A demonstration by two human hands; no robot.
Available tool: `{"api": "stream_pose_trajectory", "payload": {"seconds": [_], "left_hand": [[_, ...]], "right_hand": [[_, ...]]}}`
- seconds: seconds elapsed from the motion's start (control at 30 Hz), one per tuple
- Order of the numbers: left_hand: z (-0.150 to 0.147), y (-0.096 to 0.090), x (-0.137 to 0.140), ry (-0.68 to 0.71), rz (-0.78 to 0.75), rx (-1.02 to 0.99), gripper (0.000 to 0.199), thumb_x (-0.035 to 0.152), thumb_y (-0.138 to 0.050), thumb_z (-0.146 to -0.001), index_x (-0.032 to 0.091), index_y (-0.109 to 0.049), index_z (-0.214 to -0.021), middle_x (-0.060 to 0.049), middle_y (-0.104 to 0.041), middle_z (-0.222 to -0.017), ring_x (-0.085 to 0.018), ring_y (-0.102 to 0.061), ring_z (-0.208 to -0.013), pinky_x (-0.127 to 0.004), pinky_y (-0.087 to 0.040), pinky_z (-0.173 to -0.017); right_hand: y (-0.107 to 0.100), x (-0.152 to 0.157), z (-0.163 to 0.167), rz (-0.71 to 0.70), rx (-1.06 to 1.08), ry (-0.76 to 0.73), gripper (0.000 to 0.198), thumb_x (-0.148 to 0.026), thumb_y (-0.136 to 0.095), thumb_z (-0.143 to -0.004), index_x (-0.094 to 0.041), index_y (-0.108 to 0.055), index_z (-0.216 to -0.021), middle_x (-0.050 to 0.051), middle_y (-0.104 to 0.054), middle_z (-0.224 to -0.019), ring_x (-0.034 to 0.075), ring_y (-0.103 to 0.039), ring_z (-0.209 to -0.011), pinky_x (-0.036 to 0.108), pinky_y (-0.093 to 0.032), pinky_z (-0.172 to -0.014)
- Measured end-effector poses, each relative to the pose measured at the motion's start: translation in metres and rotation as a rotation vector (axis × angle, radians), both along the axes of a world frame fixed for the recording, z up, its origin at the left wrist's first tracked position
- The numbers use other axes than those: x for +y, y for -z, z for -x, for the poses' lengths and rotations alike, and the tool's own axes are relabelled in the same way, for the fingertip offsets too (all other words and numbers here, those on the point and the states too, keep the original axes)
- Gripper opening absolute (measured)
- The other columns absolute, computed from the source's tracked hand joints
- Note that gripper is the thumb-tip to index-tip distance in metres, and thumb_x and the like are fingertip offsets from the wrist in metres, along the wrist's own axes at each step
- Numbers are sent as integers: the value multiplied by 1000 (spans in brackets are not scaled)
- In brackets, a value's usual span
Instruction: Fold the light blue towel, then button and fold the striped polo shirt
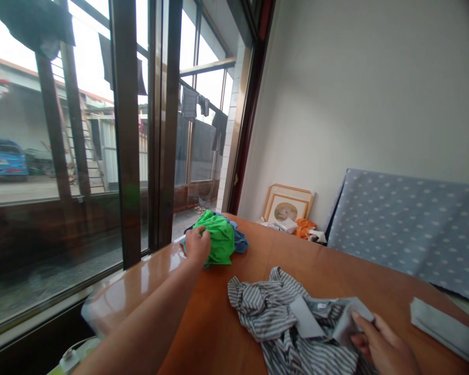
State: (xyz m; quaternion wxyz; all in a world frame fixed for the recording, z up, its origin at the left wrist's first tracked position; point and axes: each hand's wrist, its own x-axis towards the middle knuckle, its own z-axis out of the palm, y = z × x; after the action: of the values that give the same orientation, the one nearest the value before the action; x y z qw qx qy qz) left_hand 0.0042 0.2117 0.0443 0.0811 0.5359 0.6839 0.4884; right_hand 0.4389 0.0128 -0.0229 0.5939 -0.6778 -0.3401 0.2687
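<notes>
My left hand (198,247) reaches far across the table, its fingers closed on the edge of a bright green garment (219,239). That garment lies crumpled on a small heap with blue clothing (241,241) under and behind it. Nearer to me, a grey-and-white striped shirt (263,307) is spread in loose folds, with plain grey pieces showing at its collar area. My right hand (385,344) pinches a plain grey part of this shirt between thumb and fingers, raising it slightly.
The brown wooden table (297,255) stands beside glass windows. A folded grey cloth (447,330) lies at the right. Behind are a dotted blue-grey cover (406,224), picture frames (287,203) and an orange cloth (305,228) near the wall.
</notes>
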Motion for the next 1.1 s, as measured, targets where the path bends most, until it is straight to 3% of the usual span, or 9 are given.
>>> {"api": "stream_pose_trajectory", "payload": {"seconds": [0.17, 0.27, 0.37, 0.43, 0.53, 0.67, 0.87, 0.97, 1.1], "left_hand": [[21, 18, -24, -32, 138, 96, 33, 33, -57, -80, 19, -74, -105, -17, -66, -112, -39, -59, -110, -51, -46, -93], [14, 22, -41, -61, 157, 131, 41, 38, -55, -84, 23, -69, -119, -18, -60, -124, -43, -53, -117, -59, -43, -93], [-7, 18, -56, -98, -2, 220, 47, 39, -50, -89, 26, -59, -133, -16, -53, -134, -38, -46, -126, -57, -40, -99], [-27, 16, -63, 36, -55, 257, 44, 38, -47, -91, 24, -60, -131, -14, -55, -132, -34, -48, -125, -50, -39, -103], [-66, 20, -75, 469, 4, 283, 33, 33, -45, -92, 22, -71, -111, -11, -67, -113, -27, -58, -111, -40, -43, -100], [-110, 32, -93, 766, 62, 320, 26, 38, -56, -87, 27, -75, -100, -4, -74, -101, -22, -65, -98, -30, -46, -88], [-128, 44, -101, 839, 153, 284, 24, 42, -69, -73, 29, -77, -91, -7, -74, -98, -28, -63, -98, -36, -43, -88], [-125, 42, -94, 837, 147, 203, 13, 33, -63, -75, 27, -75, -74, -4, -73, -87, -25, -63, -93, -33, -43, -86], [-116, 25, -85, 799, 76, 6, 22, 36, -56, -79, 24, -74, -81, -4, -72, -92, -23, -62, -95, -32, -44, -88]], "right_hand": [[-5, -2, 7, -53, -4, 3, 50, -59, -77, -62, -19, -69, -91, 1, -69, -67, 21, -64, -59, 28, -46, -50], [-8, -3, 12, -66, -26, 5, 49, -59, -74, -66, -18, -69, -92, 0, -68, -67, 18, -62, -58, 24, -44, -49], [-12, -4, 15, -79, -19, -4, 46, -57, -72, -69, -18, -68, -93, -1, -66, -64, 15, -58, -54, 22, -40, -46], [-16, -5, 16, -89, -5, -19, 42, -53, -73, -69, -18, -67, -91, -2, -64, -62, 14, -57, -53, 21, -39, -46], [-22, -8, 17, -113, 50, -32, 35, -48, -73, -69, -19, -65, -87, -4, -59, -58, 12, -53, -51, 19, -36, -44], [-32, -11, 16, -237, 142, -49, 29, -42, -75, -68, -20, -63, -84, -6, -56, -60, 9, -46, -48, 20, -35, -44], [-47, -18, 10, -466, 248, -84, 23, -34, -75, -69, -21, -56, -73, -7, -52, -64, 7, -40, -51, 21, -34, -47], [-50, -20, 9, -473, 242, -111, 22, -35, -75, -72, -21, -58, -74, -7, -50, -65, 8, -39, -51, 21, -32, -47], [-49, -19, 8, -436, 171, -101, 26, -40, -77, -73, -20, -61, -74, -8, -46, -61, 7, -36, -49, 21, -29, -46]]}}
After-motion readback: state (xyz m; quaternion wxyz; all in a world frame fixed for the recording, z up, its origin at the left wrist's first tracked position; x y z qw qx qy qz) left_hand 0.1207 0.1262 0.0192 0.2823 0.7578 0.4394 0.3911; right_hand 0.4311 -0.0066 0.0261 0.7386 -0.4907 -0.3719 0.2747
